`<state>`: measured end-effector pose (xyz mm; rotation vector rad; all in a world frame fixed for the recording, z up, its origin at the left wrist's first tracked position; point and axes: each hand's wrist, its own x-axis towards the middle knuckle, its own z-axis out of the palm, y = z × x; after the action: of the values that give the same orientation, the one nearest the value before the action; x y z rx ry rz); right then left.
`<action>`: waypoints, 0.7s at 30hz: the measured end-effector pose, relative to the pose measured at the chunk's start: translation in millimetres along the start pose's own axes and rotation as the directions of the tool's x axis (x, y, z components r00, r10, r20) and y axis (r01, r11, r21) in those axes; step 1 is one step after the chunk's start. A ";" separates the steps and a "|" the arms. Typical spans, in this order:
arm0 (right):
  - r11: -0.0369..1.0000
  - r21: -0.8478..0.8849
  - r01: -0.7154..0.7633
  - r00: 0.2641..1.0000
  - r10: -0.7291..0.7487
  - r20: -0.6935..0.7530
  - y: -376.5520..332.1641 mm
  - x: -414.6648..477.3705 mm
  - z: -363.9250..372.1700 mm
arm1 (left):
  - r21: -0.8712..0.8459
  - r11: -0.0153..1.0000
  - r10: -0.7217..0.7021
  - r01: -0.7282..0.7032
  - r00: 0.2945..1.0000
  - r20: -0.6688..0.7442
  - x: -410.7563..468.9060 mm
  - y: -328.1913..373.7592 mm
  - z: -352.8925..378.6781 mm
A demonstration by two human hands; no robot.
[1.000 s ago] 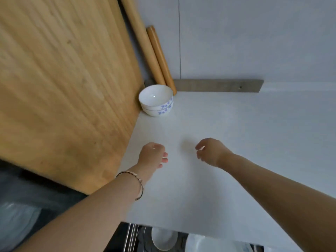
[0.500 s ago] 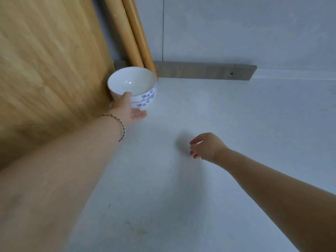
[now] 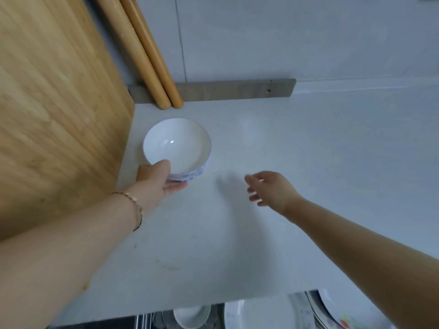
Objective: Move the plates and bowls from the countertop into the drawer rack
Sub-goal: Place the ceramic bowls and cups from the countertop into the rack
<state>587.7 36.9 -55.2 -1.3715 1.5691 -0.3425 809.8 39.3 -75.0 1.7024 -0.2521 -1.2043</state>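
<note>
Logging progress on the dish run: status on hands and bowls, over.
Left hand gripping stacked bowls at near rim, thumb inside. Right hand open, empty, above countertop. Cutting board close on left; nothing blocking path to drawer rack.

both forearms are bare, and a thin beaded bracelet [image 3: 135, 205] circles the left wrist.

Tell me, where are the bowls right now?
The bowls are stacked at the left of the head view, on the countertop beside the wooden board, in front of two rolling pins, with the left hand gripping their near rim.
</note>
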 end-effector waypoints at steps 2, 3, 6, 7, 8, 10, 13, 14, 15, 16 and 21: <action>0.986 0.166 -0.032 0.999 0.030 0.015 1.3 -22.0 -14.2 | 0.076 0.997 -0.034 0.028 0.996 0.085 -40.9 -19.9 2.4; 0.981 0.189 -0.046 0.998 0.039 0.041 5.0 -33.4 -22.8 | 0.137 0.990 -0.058 0.040 0.990 0.128 -63.0 -29.1 4.2; 0.982 0.171 -0.077 0.991 0.056 0.122 31.5 -69.4 -50.1 | 0.351 0.936 -0.128 0.036 0.961 0.244 -128.0 -55.9 12.9; 0.987 0.141 -0.078 0.989 0.058 0.139 45.3 -82.6 -59.8 | 0.400 0.916 -0.149 0.025 0.947 0.284 -150.8 -65.3 17.0; 0.994 0.087 -0.070 0.986 0.056 0.157 61.5 -96.1 -69.9 | 0.436 0.900 -0.169 0.015 0.933 0.317 -172.6 -75.5 21.4; 0.998 -0.046 -0.046 0.979 0.054 0.196 98.1 -125.4 -89.5 | 0.485 0.875 -0.200 -0.002 0.910 0.363 -212.3 -100.9 30.7; 0.963 -0.269 -0.001 0.977 0.058 0.203 155.4 -168.8 -113.9 | 0.538 0.843 -0.254 0.008 0.887 0.386 -262.8 -149.2 47.2; 0.940 -0.342 0.002 0.980 0.067 0.189 175.5 -180.7 -119.7 | 0.553 0.833 -0.276 0.020 0.881 0.384 -278.1 -166.9 53.1; 0.923 -0.385 -0.012 0.980 0.087 0.178 195.1 -192.3 -124.4 | 0.569 0.821 -0.301 0.034 0.874 0.382 -292.0 -185.3 59.2; 0.917 -0.398 -0.032 0.978 0.111 0.176 214.5 -202.8 -128.2 | 0.587 0.808 -0.328 0.048 0.865 0.381 -304.0 -204.3 65.2; 0.886 -0.447 -0.122 0.960 0.220 0.173 308.8 -225.8 -129.1 | 0.652 0.746 -0.432 0.136 0.844 0.318 -330.6 -304.2 93.9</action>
<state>274.1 284.3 -114.3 -1.5265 1.6216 0.2818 468.6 342.5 -123.3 2.0339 -0.7532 -1.9174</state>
